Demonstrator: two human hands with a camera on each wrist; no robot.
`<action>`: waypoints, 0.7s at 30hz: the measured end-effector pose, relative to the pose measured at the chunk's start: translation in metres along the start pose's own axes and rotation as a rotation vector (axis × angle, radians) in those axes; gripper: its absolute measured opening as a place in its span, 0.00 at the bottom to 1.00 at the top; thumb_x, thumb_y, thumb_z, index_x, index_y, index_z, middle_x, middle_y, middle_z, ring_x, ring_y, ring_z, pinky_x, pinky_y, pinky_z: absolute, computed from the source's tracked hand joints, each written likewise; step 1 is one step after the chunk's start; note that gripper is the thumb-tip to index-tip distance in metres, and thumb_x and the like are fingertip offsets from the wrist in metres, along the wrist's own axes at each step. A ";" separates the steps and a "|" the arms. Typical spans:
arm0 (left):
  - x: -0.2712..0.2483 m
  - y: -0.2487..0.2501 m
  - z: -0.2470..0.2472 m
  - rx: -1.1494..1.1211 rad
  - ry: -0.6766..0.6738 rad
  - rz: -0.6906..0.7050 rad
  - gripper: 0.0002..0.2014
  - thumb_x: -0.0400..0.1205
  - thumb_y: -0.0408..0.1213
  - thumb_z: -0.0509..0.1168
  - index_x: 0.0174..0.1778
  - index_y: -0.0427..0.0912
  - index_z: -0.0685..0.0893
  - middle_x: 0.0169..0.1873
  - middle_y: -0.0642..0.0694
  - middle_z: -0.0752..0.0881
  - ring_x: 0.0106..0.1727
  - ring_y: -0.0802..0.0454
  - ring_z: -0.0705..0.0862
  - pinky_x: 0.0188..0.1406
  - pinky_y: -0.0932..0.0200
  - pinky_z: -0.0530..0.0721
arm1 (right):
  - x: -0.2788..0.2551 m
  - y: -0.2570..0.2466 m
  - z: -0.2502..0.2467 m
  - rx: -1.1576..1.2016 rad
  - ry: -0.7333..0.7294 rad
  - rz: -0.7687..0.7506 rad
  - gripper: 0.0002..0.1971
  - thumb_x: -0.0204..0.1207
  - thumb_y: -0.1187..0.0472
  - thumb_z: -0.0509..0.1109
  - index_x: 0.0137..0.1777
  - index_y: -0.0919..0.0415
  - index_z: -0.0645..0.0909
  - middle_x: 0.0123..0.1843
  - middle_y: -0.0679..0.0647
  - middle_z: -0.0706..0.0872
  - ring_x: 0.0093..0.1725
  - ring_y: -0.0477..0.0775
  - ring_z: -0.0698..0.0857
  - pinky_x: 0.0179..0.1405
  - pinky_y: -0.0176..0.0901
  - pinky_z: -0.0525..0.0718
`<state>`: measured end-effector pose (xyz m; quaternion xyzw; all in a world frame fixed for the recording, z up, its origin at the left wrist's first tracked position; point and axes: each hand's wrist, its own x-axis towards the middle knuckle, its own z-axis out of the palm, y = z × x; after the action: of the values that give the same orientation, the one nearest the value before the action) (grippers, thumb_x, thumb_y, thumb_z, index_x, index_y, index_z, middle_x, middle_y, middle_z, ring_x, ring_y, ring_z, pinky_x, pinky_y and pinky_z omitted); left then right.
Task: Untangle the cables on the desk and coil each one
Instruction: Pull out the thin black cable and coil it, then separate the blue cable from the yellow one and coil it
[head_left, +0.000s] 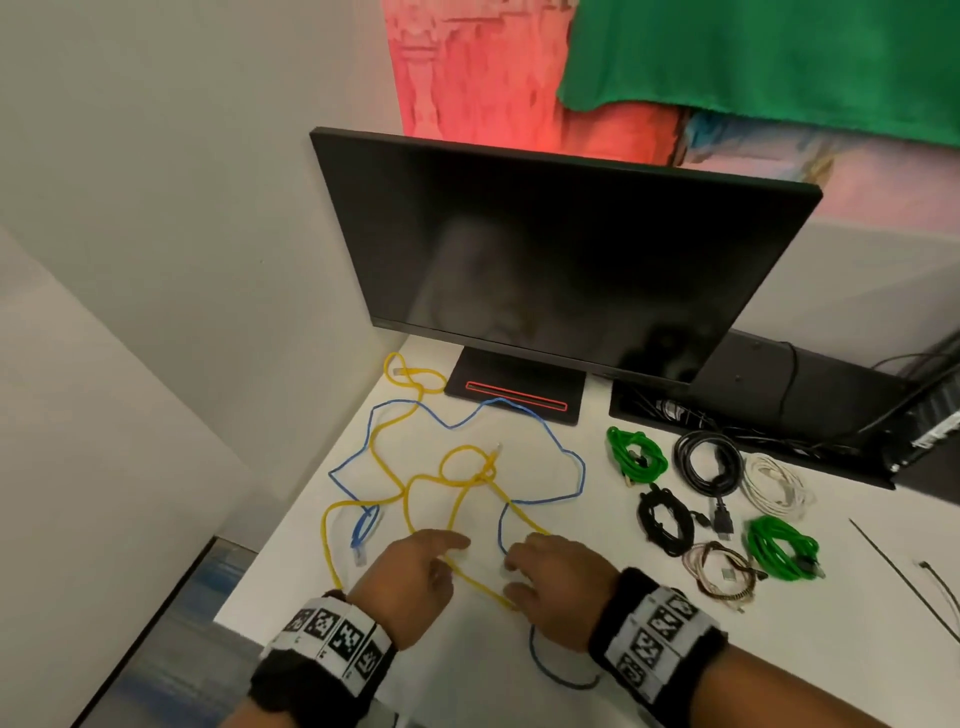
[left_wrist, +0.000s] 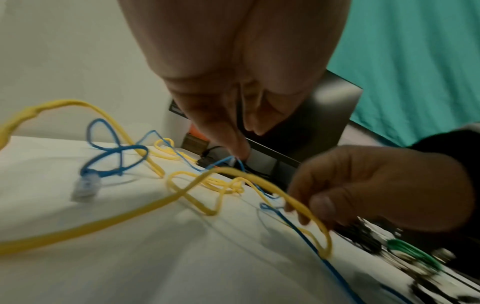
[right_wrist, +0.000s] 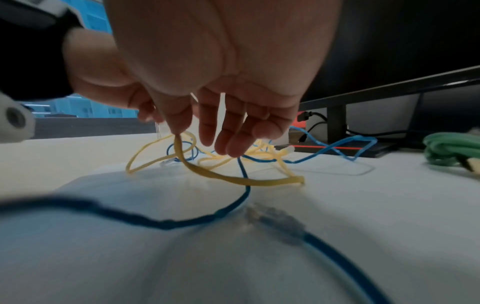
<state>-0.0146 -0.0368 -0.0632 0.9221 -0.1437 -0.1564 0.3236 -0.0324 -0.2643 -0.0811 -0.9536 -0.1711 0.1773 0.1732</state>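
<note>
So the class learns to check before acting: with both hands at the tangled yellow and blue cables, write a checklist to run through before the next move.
1. Right hand pinching the yellow cable: ok, a lifted strand appears held at its thumb.
2. Left hand gripping anything: cannot tell.
3. Yellow knot undone: not ok.
4. Blue cable clear of the yellow: not ok, they cross repeatedly.
5. Blue plug lying free on the desk: ok.
6. Coiled green cable apart from the tangle: ok.
</note>
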 end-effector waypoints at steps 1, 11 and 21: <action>-0.001 -0.004 -0.003 -0.033 0.040 -0.020 0.22 0.80 0.33 0.64 0.65 0.63 0.77 0.42 0.60 0.80 0.35 0.69 0.81 0.42 0.81 0.75 | 0.009 -0.007 0.004 -0.006 -0.024 -0.012 0.19 0.83 0.44 0.57 0.69 0.50 0.76 0.64 0.53 0.80 0.63 0.58 0.78 0.62 0.49 0.75; 0.034 -0.079 -0.062 0.231 0.414 -0.496 0.28 0.71 0.54 0.71 0.67 0.49 0.80 0.61 0.41 0.80 0.61 0.39 0.80 0.61 0.49 0.80 | 0.035 -0.012 0.005 0.094 -0.161 0.045 0.17 0.77 0.41 0.65 0.58 0.50 0.83 0.56 0.49 0.81 0.56 0.53 0.82 0.53 0.43 0.77; 0.029 -0.017 -0.093 -0.440 -0.139 -0.116 0.10 0.75 0.50 0.70 0.35 0.48 0.88 0.28 0.51 0.88 0.29 0.60 0.81 0.34 0.63 0.80 | 0.068 -0.059 -0.048 0.563 0.177 0.180 0.35 0.69 0.22 0.53 0.38 0.54 0.84 0.38 0.50 0.87 0.38 0.46 0.84 0.46 0.45 0.82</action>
<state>0.0495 0.0166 -0.0109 0.8231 -0.0750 -0.2654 0.4964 0.0303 -0.1989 -0.0351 -0.8911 -0.0144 0.1486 0.4285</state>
